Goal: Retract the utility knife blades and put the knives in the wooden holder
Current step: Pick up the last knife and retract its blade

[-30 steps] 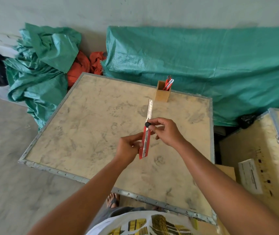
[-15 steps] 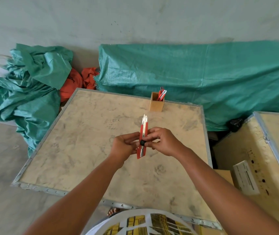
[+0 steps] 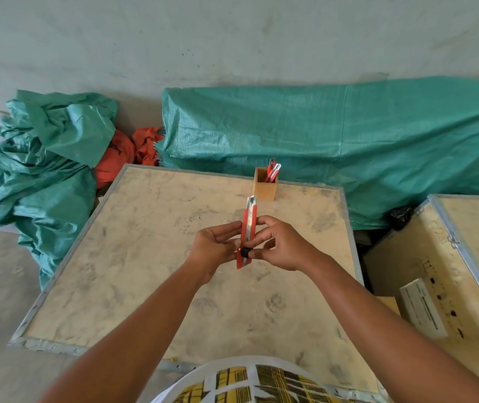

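Both hands on one red utility knife (image 3: 247,234), held above the middle of the plywood crate lid (image 3: 151,286), blade end pointing away toward the wooden holder (image 3: 265,184). Left hand (image 3: 213,250) closed around the knife's left edge at the lower half. Right hand (image 3: 283,247) pinches it from the right, fingertips at the black slider knob (image 3: 244,251), which sits near the handle's rear end. Blade looks pulled in: only the metal nose shows at the tip, no segmented blade past it.

Holder stands upright at the lid's far edge, just beyond the knife tip. Other red knives (image 3: 271,171) are already in it, leaning right; exact count unclear.

Landmark = holder:
- green woven tarp (image 3: 349,146) directly behind it, draped over something long
- crumpled green tarp pile (image 3: 46,164) far left, orange cloth (image 3: 127,155) between the two
- second wooden crate (image 3: 450,271) to the right, with a white label (image 3: 423,308) on its side; print too small to read

No brand or text legible on the knife.
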`<move>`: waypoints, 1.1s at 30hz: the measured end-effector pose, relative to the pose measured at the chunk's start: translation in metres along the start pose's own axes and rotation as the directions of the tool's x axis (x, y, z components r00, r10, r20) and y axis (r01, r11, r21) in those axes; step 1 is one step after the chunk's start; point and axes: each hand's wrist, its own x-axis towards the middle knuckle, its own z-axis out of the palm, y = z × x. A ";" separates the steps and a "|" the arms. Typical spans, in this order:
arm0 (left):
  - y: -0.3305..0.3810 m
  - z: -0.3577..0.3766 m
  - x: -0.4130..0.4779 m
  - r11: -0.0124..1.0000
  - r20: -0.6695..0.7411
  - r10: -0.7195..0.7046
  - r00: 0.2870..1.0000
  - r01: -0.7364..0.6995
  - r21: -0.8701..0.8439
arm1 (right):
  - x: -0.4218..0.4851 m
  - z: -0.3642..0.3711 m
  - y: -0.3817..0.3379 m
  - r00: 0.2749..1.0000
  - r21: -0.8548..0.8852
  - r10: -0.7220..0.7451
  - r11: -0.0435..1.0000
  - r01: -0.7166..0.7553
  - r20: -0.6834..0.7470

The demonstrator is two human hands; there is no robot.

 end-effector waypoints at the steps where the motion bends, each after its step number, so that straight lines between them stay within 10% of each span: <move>1: 0.000 0.001 0.002 1.000 -0.002 -0.002 1.000 0.002 0.009 | 0.001 -0.001 -0.001 1.000 -0.020 -0.005 1.000 0.005 0.000; 33: 0.030 0.038 0.030 1.000 -0.045 0.001 0.999 -0.002 -0.025 | 0.013 -0.020 0.027 0.932 0.011 -0.144 0.988 0.156 -0.332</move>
